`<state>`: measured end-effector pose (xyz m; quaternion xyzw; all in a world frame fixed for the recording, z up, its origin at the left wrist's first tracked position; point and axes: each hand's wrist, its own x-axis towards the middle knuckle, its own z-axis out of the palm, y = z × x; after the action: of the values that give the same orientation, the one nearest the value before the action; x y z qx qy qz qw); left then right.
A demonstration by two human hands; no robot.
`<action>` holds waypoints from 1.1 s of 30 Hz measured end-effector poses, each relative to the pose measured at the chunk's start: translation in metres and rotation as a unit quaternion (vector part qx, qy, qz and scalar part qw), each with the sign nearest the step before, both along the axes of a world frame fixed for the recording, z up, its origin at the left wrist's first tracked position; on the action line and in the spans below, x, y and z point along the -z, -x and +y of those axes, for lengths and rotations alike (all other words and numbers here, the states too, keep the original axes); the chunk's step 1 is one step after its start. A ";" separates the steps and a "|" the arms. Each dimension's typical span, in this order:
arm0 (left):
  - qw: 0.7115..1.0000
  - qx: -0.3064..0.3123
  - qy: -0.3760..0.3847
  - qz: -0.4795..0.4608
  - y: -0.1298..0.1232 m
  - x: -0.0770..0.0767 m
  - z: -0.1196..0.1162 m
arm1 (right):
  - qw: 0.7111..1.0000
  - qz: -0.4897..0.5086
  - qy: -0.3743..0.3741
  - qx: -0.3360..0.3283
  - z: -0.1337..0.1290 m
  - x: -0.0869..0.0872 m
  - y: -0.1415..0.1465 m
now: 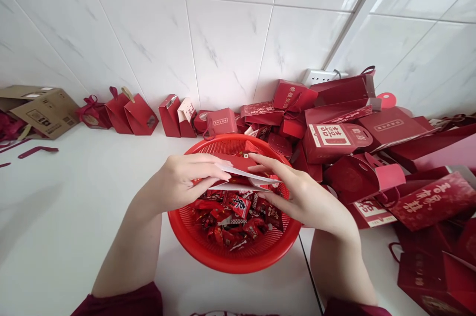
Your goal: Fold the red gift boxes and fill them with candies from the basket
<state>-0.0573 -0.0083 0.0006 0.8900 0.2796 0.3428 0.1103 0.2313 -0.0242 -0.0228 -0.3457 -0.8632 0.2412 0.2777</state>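
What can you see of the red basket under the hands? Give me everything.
The basket is round, bright red and looks like plastic, with a finely perforated wall and a broad, smooth rim. It stands upright on the white tabletop, holding a heap of small, mostly red wrapped packets. The left hand and right hand hold a red paper box with whitish inner faces over it, hiding part of its far side.

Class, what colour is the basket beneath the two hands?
The basket is bright red, best seen in the head view.
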 end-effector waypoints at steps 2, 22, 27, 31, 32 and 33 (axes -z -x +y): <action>0.998 -0.017 0.045 0.027 -0.003 0.001 0.004 | 1.000 -0.008 0.004 0.020 0.003 0.000 0.000; 0.959 -0.059 0.249 -0.125 -0.019 0.017 0.016 | 0.965 0.245 -0.003 0.095 0.030 0.018 0.013; 0.937 -0.140 0.320 0.001 -0.024 0.021 0.026 | 0.970 0.223 0.041 0.084 0.043 0.029 0.022; 0.944 -0.136 0.296 -0.043 -0.028 0.021 0.022 | 0.974 0.201 -0.004 0.101 0.037 0.026 0.021; 0.948 -0.138 0.277 -0.072 -0.029 0.020 0.020 | 0.973 0.206 -0.010 0.105 0.035 0.024 0.020; 0.952 -0.139 0.253 -0.103 -0.030 0.020 0.018 | 0.971 0.211 -0.011 0.107 0.033 0.023 0.020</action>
<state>-0.0275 0.0098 -0.0191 0.7454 0.4651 0.3625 0.3109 0.2115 0.0090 -0.0457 -0.3746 -0.7455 0.2679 0.4818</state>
